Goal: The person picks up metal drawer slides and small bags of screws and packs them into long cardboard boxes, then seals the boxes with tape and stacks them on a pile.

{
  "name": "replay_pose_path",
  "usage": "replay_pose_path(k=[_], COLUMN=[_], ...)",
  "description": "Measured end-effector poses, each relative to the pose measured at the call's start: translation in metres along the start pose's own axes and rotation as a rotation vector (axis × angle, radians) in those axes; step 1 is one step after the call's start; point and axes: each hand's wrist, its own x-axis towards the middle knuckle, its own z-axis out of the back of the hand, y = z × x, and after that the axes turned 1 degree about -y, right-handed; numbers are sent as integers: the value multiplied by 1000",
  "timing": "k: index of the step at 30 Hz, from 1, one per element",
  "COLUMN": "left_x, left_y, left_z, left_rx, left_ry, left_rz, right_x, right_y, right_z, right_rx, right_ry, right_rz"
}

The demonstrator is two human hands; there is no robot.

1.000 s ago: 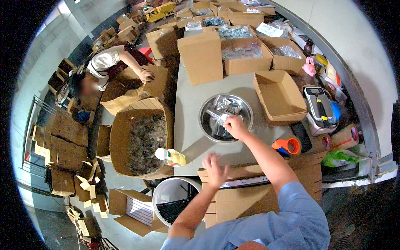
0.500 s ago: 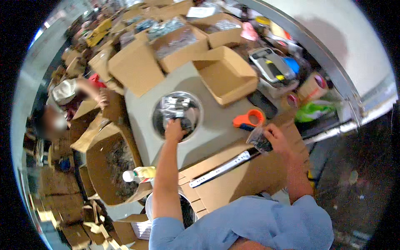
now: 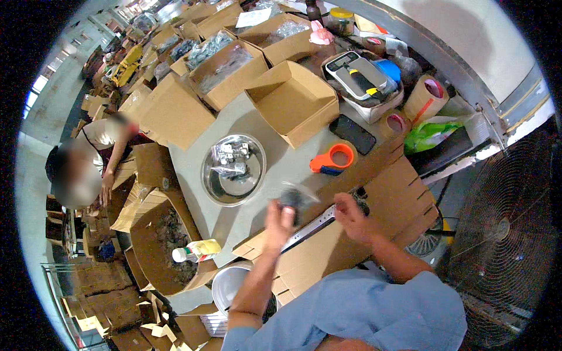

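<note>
My left hand (image 3: pixel 277 223) is closed on a small clear plastic bag with dark contents (image 3: pixel 290 199), blurred by motion, over the near edge of the grey table. To its right, my right hand (image 3: pixel 352 219) has its fingers bent round a clear bag of small dark parts (image 3: pixel 362 203), mostly hidden behind the fingers. Between and below the hands, a white metal drawer slide (image 3: pixel 310 229) lies slantwise on flat cardboard (image 3: pixel 328 257). Beyond my left hand stands a round steel bowl (image 3: pixel 263 175) holding small clear bags of shiny metal parts (image 3: pixel 231 157).
An orange tape dispenser (image 3: pixel 332 159) and a black phone (image 3: pixel 353 134) lie right of the bowl. Behind are an open carton (image 3: pixel 293 99) and boxes of plastic bags (image 3: pixel 225 70). A bottle (image 3: pixel 199 250) stands left; a co-worker (image 3: pixel 105 140) is farther left. A large fan (image 3: pixel 503 228) stands right.
My left hand has come out of the bowl with a small bag and moved right and nearer to me. My right hand has shifted left and nearer. The view has turned slightly.
</note>
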Motion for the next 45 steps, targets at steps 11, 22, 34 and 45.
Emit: replay_pose_path(k=[11, 22, 34, 45], left_x=[91, 150, -38, -25], left_y=[49, 64, 5, 15], left_z=[71, 140, -26, -22], left_rx=[960, 1016, -524, -151], left_ry=[-307, -292, -263, -39], left_rz=[-438, -390, 194, -93], right_x=[44, 47, 12, 14], right_y=[-70, -26, 47, 2], right_z=[117, 80, -61, 49], right_rx=[-66, -521, 901, 266], right_ry=[-373, -472, 7, -299], right_rz=[-111, 308, -137, -38])
